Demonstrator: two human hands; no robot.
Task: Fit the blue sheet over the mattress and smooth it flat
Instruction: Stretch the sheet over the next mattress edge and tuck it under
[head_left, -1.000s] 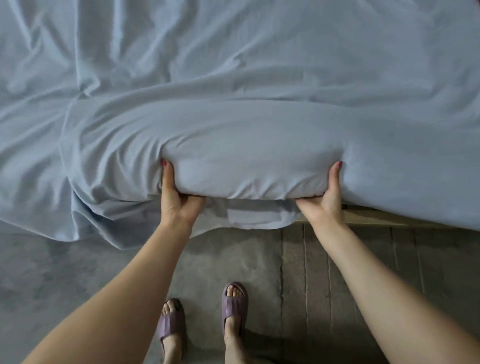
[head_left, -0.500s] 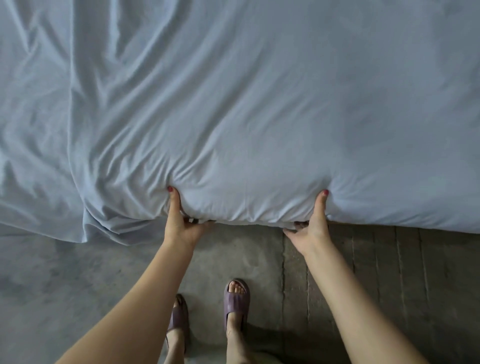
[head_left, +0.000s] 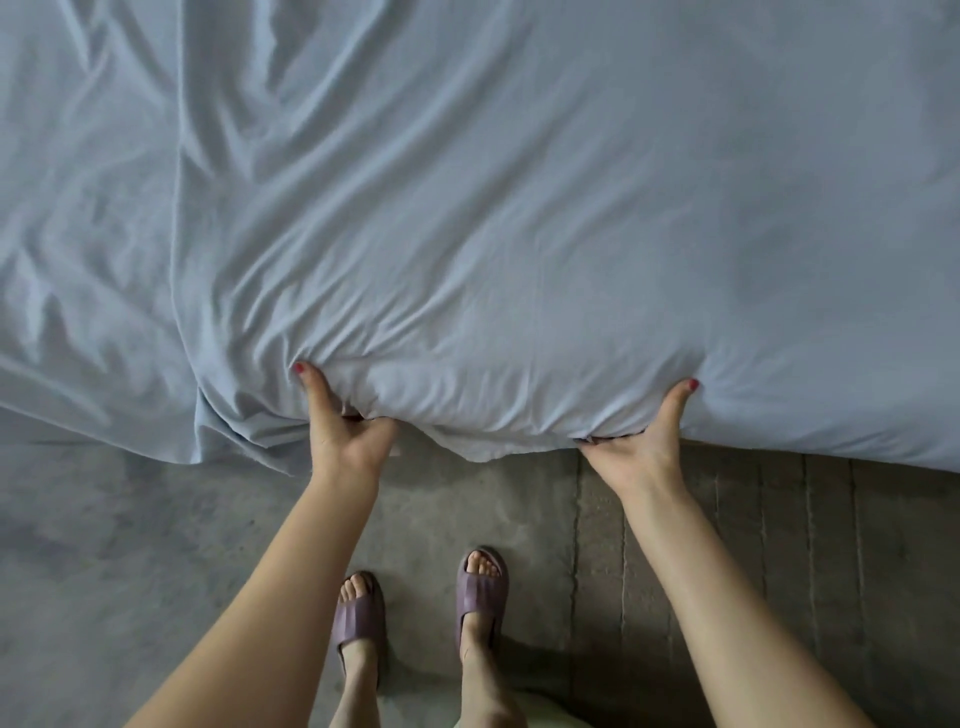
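Both hands' fingers pinch the blue sheet (head_left: 519, 234) edge: left hand (head_left: 343, 431), right hand (head_left: 639, 441), thumbs on top

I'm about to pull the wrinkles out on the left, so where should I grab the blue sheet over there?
Probably the loose hanging fold of the blue sheet, just outside the left hand. It droops free below the bed edge, so come from below on the floor side and pinch its hem. Both hands already grip the edge this way, the right hand too, thumbs on top.

The mattress edge, raised a second ago, now lies lowered under the blue sheet (head_left: 519, 234), bed frame covered.
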